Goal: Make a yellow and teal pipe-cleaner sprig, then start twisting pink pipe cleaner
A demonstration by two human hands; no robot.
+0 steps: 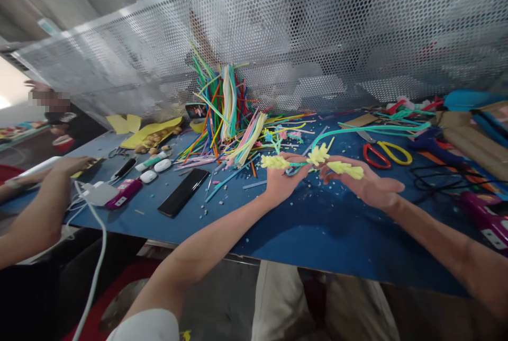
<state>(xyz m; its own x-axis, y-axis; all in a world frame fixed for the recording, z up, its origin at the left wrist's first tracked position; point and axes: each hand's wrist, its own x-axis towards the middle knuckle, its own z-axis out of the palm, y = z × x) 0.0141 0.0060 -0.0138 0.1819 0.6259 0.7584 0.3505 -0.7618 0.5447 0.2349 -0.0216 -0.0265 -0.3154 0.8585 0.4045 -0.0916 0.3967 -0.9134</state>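
My left hand (282, 183) is closed around green pipe-cleaner stems (297, 164) above the blue table. Fluffy yellow pipe-cleaner blossoms stand out from these stems: a left one (274, 161), a middle one (318, 154) and a right one (346, 169). My right hand (367, 186) is beside them, thumb stretched out away from the fingers. Its fingers are bent behind the right blossom, which overlaps them; whether they grip it I cannot see for sure. A long green pipe cleaner (373, 128) arches up from the blossoms and reaches far to the right.
Behind my hands lie bundles of coloured pipe cleaners (228, 108) against a perforated metal screen (317, 39). Scissors with red and yellow handles (387, 154) are at right, near black cable (432, 179). A phone (183, 193) lies left. Another person's arm (43, 203) rests farther left.
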